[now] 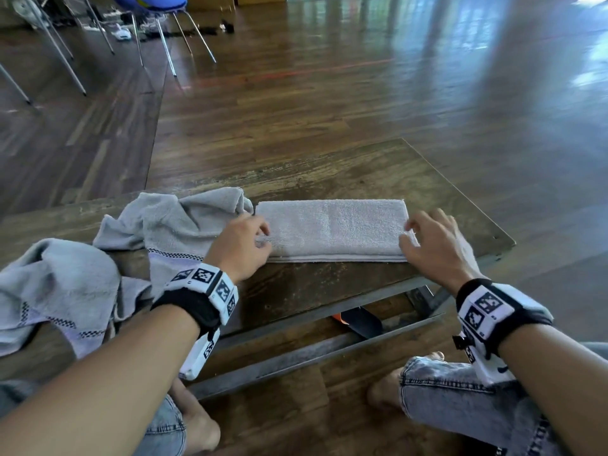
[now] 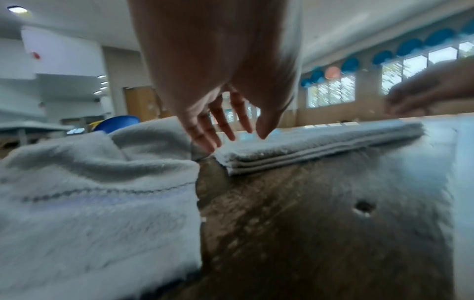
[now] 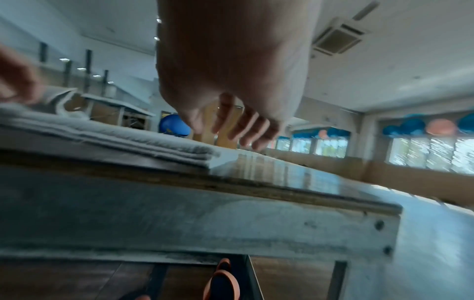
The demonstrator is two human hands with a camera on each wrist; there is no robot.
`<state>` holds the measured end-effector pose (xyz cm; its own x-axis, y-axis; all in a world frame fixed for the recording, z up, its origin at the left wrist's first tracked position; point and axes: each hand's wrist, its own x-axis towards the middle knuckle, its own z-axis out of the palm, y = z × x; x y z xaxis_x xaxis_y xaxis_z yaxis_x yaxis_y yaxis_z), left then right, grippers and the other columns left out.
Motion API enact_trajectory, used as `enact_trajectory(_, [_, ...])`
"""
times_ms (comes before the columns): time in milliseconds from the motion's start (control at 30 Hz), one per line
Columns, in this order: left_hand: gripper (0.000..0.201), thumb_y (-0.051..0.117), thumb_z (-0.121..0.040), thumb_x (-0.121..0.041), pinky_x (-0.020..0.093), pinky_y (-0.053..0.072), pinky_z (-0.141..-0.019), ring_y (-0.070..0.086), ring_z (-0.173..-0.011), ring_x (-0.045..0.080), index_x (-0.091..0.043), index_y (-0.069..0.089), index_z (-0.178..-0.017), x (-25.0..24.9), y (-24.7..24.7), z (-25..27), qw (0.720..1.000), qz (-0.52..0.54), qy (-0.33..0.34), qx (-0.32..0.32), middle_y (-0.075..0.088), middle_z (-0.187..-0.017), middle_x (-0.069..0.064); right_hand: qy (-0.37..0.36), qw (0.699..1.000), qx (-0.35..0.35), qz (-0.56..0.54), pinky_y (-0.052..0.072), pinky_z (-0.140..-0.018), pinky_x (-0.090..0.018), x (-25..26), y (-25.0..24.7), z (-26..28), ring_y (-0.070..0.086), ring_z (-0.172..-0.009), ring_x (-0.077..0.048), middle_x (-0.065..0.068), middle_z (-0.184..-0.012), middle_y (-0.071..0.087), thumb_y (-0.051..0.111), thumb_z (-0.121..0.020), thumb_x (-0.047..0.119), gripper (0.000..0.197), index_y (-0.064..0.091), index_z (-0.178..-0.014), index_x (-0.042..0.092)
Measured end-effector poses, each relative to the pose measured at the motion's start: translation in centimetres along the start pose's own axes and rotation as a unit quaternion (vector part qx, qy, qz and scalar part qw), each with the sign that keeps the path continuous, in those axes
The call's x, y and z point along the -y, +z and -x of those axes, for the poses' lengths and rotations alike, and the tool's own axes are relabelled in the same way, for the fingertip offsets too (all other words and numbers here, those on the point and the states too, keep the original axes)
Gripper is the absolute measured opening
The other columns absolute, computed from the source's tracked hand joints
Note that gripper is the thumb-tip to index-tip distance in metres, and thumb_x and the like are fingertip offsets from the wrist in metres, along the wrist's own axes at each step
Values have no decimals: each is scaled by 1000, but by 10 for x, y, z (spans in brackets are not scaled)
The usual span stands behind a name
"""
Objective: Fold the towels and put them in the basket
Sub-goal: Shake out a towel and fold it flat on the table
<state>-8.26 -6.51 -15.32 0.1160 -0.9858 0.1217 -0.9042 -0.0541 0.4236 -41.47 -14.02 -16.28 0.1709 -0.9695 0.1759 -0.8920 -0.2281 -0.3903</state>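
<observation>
A worn wooden counter [image 1: 329,172] on a grey metal frame carries everything, standing on a wooden plank floor [image 1: 362,93]. Two crumpled grey towels [image 1: 171,222] lie heaped on it to the outer side of the left hand's fingers, one spilling over the near edge; their hems show a checked band. A folded grey towel [image 1: 332,230] lies flat as a long strip between the two sets of fingers, its layered edges facing the person.

The left hand [image 1: 245,245] sits at the strip's left end, its fingers [image 2: 232,113] loosely spread and pointing down, tips at or just above the cloth; whether they touch it is unclear through the blur. The right hand [image 1: 437,246] sits at the strip's right end, fingers [image 3: 246,130] apart and relaxed, clamped on nothing, hovering over the end of the towel and the bare counter just past it. No basket shows in any view.
</observation>
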Motion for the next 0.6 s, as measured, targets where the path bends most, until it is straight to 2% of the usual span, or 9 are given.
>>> enact_trajectory(67, [16, 64, -91, -24, 36, 49, -87, 54, -103, 16, -20, 66, -106, -8, 5, -2, 997, -19, 62, 44, 55, -104, -5, -86, 996, 18, 10, 46, -91, -41, 7, 7, 3, 49, -111, -19, 4, -111, 57, 64, -90, 38, 17, 65, -104, 28])
enact_trajectory(167, [14, 66, -91, -30, 38, 48, -88, 53, -106, 17, -23, 68, -102, -17, 12, -8, 992, -74, 68, 79, 57, -103, -5, -113, 991, 61, 29, 42, -96, -38, 14, 13, 2, 51, -108, -17, 7, -104, 58, 66, -91, 43, 16, 70, -99, 30])
enact_trajectory(300, [6, 68, -91, -25, 38, 52, -83, 60, -95, 19, -20, 69, -88, -22, 13, -11, 996, -59, 39, 58, 57, -92, -5, -97, 994, 49, 6, 43, -93, -38, 19, 12, -2, 55, -104, -20, 7, -99, 62, 64, -95, 34, 8, 68, -92, 28])
enact_trajectory(400, [6, 62, -91, -20, 39, 55, -71, 61, -79, 17, -18, 62, -85, -22, 10, -10, 999, -14, 49, -1, 63, -83, -4, -118, 992, -10, -39, 46, -86, -40, 19, 6, -3, 56, -96, -20, 9, -96, 65, 60, -97, 28, 6, 61, -91, 26])
enact_trajectory(433, [6, 61, -89, -19, 37, 54, -67, 60, -76, 16, -18, 59, -84, -21, 9, -8, 998, -4, 58, -21, 61, -80, -4, -133, 990, -8, -52, 45, -87, -39, 17, 3, -3, 55, -95, -18, 11, -96, 64, 60, -97, 28, 6, 60, -91, 27])
enact_trajectory(500, [7, 62, -86, -20, 33, 50, -64, 56, -78, 16, -19, 56, -82, -17, 9, -3, 997, -18, 77, -13, 57, -81, -4, -166, 985, 39, -31, 43, -92, -38, 12, 0, -2, 52, -99, -15, 14, -97, 62, 61, -97, 30, 5, 60, -92, 29])
enact_trajectory(600, [8, 64, -86, -28, 29, 45, -68, 51, -90, 14, -23, 57, -86, -9, 13, 3, 991, -91, 78, 57, 53, -90, -5, -157, 980, 123, 25, 41, -96, -36, 4, 2, 0, 48, -106, -13, 14, -103, 56, 64, -92, 37, 4, 63, -94, 34])
